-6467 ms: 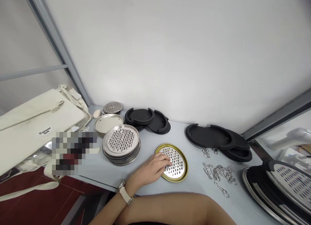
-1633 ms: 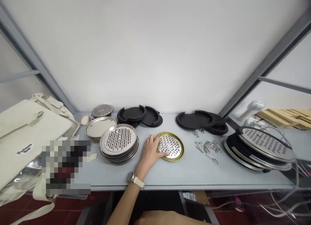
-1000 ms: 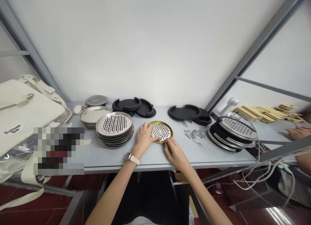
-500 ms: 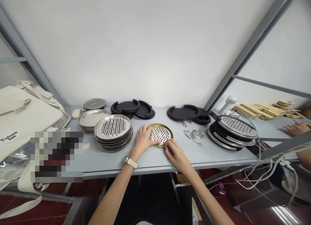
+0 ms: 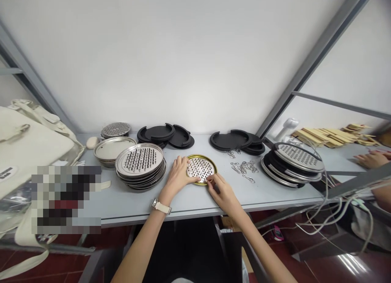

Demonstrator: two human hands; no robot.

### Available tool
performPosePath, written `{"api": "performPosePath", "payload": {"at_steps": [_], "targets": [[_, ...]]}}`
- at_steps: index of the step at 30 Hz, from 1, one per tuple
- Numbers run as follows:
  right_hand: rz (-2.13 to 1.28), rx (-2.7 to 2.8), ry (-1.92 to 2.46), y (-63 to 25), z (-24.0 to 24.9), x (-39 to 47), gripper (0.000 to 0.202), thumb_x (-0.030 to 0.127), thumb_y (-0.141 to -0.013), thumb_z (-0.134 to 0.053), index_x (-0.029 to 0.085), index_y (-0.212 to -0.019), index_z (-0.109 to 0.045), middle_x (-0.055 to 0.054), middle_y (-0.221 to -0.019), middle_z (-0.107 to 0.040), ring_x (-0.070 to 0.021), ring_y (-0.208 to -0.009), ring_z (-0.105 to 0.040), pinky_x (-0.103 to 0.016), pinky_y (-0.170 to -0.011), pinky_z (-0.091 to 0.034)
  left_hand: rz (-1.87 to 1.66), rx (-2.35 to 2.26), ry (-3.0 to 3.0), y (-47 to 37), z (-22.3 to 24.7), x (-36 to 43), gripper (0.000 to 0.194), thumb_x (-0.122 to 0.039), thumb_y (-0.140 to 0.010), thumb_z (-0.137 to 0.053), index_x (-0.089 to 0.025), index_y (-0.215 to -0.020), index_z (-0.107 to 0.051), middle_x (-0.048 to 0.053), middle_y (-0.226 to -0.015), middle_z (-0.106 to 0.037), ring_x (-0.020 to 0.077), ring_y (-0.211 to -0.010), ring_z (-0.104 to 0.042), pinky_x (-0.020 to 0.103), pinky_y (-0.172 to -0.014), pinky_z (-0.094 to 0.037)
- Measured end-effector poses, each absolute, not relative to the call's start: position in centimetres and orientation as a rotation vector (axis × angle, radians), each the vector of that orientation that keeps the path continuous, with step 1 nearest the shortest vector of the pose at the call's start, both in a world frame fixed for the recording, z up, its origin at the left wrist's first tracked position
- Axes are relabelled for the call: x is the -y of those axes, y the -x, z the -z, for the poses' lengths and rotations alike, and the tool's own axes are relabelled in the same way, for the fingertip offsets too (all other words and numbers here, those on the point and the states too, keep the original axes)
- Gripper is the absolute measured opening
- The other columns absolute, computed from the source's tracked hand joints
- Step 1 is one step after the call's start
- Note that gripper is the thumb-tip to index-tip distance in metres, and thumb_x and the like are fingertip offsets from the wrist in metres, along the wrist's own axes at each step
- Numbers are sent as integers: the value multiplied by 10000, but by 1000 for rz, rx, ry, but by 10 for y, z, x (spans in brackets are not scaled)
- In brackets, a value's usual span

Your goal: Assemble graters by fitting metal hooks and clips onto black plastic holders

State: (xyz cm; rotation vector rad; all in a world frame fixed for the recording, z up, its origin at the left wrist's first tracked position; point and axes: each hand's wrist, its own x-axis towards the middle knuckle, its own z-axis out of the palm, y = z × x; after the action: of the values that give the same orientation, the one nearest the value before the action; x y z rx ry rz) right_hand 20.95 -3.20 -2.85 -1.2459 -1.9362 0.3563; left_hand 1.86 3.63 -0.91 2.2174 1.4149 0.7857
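A round grater plate (image 5: 200, 169) with raised metal teeth lies on the table, with a gold rim (image 5: 216, 165) around it. My left hand (image 5: 179, 176), with a watch at the wrist, grips it from the left. Its fingers reach along the upper left rim, and the thumb presses near the lower edge. At the lower right edge my right hand (image 5: 222, 191) has its thumb and fingers drawn together in a pinch. Whatever small thing is in that pinch is hidden. Several metal clips (image 5: 245, 167) lie loose to the right of the plate.
Stacked grater plates (image 5: 140, 162) and plain metal discs (image 5: 114, 148) stand at left. Black round holders (image 5: 230, 140) lie along the wall. At right are assembled black graters (image 5: 291, 164) and a white cable (image 5: 326, 181). A bag (image 5: 33, 140) sits far left. Another person's hand (image 5: 374, 158) shows far right.
Both hands stay at the gold-rimmed grater plate. My right hand's fingertips have shifted slightly at its lower right edge, and the camera view has moved a little.
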Motion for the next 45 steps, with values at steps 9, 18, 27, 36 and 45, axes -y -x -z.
{"api": "performPosePath", "payload": {"at_steps": [9, 18, 27, 36, 45], "targets": [[-108, 1997, 1325, -214, 38, 29, 373, 211, -939, -456, 208, -1308, -412, -149, -1305, -516, -289, -1213, -468, -523, -1015, -396, -812, -1417, -2197, -18, 16, -38, 725, -490, -604, -808, -207, -1137, -406, 68, -1136, -448, 258, -1096, -472, 390, -935, -406], [-207, 2030, 1291, -215, 34, 30, 255, 208, -939, -459, 205, -1192, -496, -150, -1274, -545, -274, -1227, -489, -505, -1015, -420, -744, -1194, -2343, -20, 13, -35, 878, -697, -613, -705, -274, -1306, -371, 88, -1342, -418, 300, -1292, -352, 470, -1080, -269], [-328, 2028, 1227, -219, 29, 31, 254, 210, -925, -481, 221, -1175, -521, -131, -1318, -523, -255, -1278, -446, -453, -1040, -418, -544, -1065, -2439, -21, 13, -31, 991, -789, -633, -599, -302, -1438, -286, 83, -1526, -288, 320, -1430, -162, 514, -1155, -138], [-422, 2013, 1235, -224, 33, 30, 478, 271, -930, -483, 252, -1383, -333, -120, -1382, -462, -244, -1297, -434, -448, -1080, -389, -571, -1065, -2524, -24, 10, -29, 948, -721, -644, -636, -281, -1419, -314, 88, -1469, -363, 314, -1392, -248, 502, -1146, -186], [-382, 1774, 1338, -218, 38, 29, 409, 271, -929, -448, 197, -1322, -363, -138, -1268, -538, -252, -1190, -527, -445, -1007, -443, -630, -1058, -2497, -24, 11, -29, 956, -725, -596, -670, -293, -1387, -353, 90, -1378, -412, 339, -1295, -334, 519, -1097, -262]]}}
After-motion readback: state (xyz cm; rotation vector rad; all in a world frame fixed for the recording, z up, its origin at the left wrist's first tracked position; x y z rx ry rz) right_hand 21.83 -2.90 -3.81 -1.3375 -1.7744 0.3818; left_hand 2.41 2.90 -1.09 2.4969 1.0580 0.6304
